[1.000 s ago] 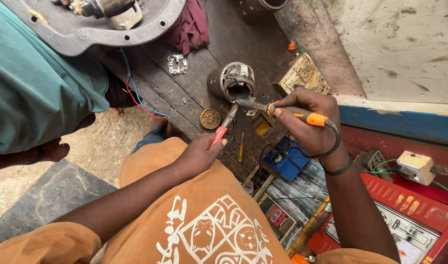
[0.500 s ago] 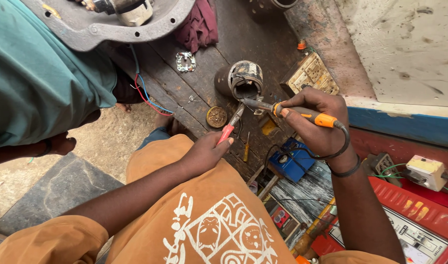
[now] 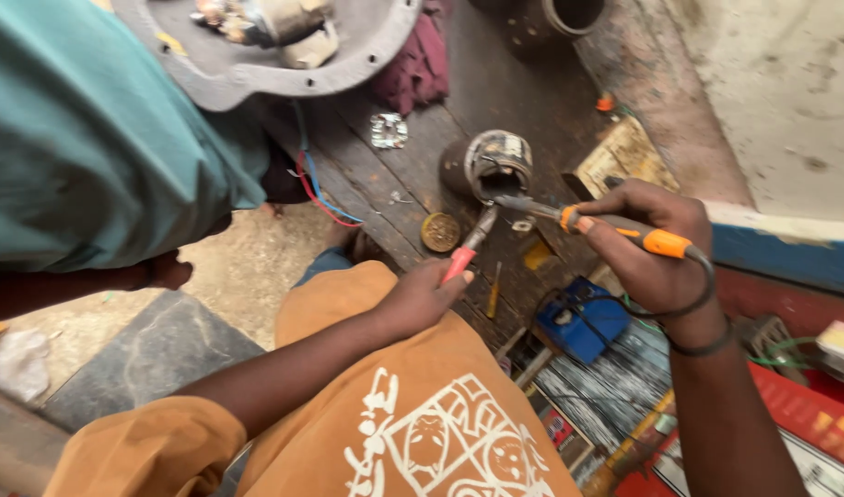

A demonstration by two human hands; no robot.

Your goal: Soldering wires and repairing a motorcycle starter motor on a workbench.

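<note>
Both hands work over a dark wooden bench [image 3: 385,184], seen from above. Closed around an orange and black soldering iron [image 3: 615,230], the right hand [image 3: 652,253] holds it like a pen, with the metal tip pointing left toward a small round motor part [image 3: 495,164]. Curled fingers of the left hand [image 3: 422,294] grip red-handled pliers [image 3: 468,247], whose jaws reach up and meet the iron's tip just below that part.

Largest of the containers is a grey metal pan [image 3: 256,69] at the top, with a rim of bolt holes; it holds a pale cylinder and some small bits that are too blurred to name. Red and blue wires [image 3: 316,189] trail from under it. Smaller, the motor part stands upright on the bench like an open cup, grey and grimy, with shiny windings around its rim. Just left of it lies a small round brass tin [image 3: 440,232], holding what may be flux.

Nearby are a blue box [image 3: 583,317] under the right wrist and a maroon rag [image 3: 422,64]. Someone in a teal shirt [image 3: 90,138] fills the left side.
</note>
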